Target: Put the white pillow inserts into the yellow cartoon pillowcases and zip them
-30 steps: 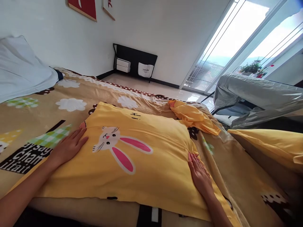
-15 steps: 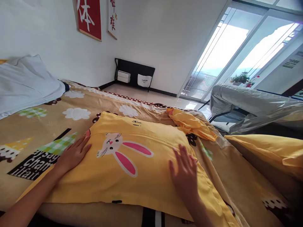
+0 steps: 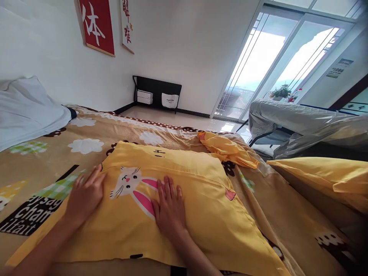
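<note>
A yellow pillow (image 3: 189, 191) with a white rabbit print lies flat on a tan patterned blanket (image 3: 94, 130) on the bed. My left hand (image 3: 84, 193) rests flat on the pillow's left edge, fingers spread, partly over the blanket. My right hand (image 3: 169, 209) lies palm down on the middle of the pillow, covering part of the rabbit's pink ears. Neither hand grips anything.
A crumpled yellow cloth (image 3: 227, 147) lies beyond the pillow. A second yellow pillow (image 3: 324, 172) is at the right. A white pillow (image 3: 25, 111) sits at the far left. A grey-covered piece of furniture (image 3: 301, 122) stands by the glass doors.
My right hand has moved from the pillow's right edge leftward onto its middle. My left hand has stayed on the left edge. The view has tilted up a little.
</note>
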Motion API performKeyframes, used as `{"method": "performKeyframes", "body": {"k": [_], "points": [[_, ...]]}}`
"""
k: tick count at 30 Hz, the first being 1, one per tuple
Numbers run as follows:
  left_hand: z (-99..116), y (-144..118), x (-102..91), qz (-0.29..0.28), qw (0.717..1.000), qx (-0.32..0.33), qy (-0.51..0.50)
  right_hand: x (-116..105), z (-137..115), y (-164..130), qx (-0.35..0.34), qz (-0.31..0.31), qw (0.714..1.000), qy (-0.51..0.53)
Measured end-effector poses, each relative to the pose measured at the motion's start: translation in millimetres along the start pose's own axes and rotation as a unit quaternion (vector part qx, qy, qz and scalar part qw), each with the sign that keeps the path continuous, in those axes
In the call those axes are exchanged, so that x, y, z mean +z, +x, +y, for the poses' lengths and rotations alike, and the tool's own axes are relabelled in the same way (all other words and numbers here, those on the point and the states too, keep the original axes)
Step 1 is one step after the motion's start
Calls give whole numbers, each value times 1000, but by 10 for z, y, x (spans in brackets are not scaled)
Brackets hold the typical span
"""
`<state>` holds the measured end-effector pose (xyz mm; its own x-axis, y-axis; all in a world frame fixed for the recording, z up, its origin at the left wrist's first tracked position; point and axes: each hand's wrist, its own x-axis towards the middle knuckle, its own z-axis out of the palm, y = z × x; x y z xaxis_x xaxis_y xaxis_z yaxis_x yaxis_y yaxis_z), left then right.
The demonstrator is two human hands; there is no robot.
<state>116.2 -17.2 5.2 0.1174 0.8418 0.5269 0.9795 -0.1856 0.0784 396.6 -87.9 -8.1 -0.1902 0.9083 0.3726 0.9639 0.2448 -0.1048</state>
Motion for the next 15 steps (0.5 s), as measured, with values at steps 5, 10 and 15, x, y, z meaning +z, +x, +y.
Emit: {"method": "performKeyframes", "body": {"k": [5, 10, 15], "points": [[1110, 140, -7, 7, 974, 207, -88, 10, -9, -85, 6, 38, 999, -26], [1276, 62, 319, -26, 966, 228, -119, -32, 146, -348, -20, 32, 998, -56], [678, -128, 385, -36, 968, 223, -110, -101, 482, -619, 25, 35, 993, -111]]}}
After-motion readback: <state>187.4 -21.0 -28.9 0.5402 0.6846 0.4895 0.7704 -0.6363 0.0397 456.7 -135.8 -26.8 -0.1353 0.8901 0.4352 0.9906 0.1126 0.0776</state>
